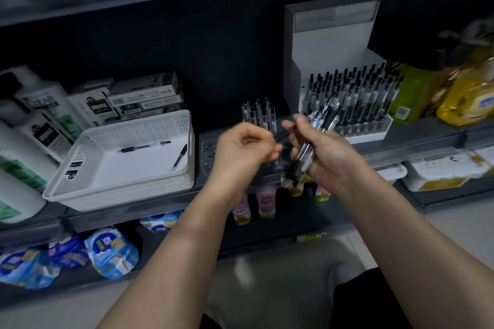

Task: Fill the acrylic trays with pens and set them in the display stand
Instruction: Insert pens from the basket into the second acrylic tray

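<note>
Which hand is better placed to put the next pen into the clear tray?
Probably the left hand: it pinches one pen near the tray; the right hand grips the bundle.

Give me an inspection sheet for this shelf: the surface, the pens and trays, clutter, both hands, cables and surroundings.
Surface: dark grey shelf, carrying the basket, tray and stand.
Job's things: acrylic tray has a few standing pens at its back, with the front holes empty; display stand to its right is packed with upright pens; white basket holds two loose pens.
Clutter: shampoo bottles and pen boxes on the left; yellow bottles on the right.
Grippers: left hand pinches a single pen; right hand grips a bundle of pens.
Cables: nothing seen.
Surroundings: tissue packs on the lower shelf.
</note>
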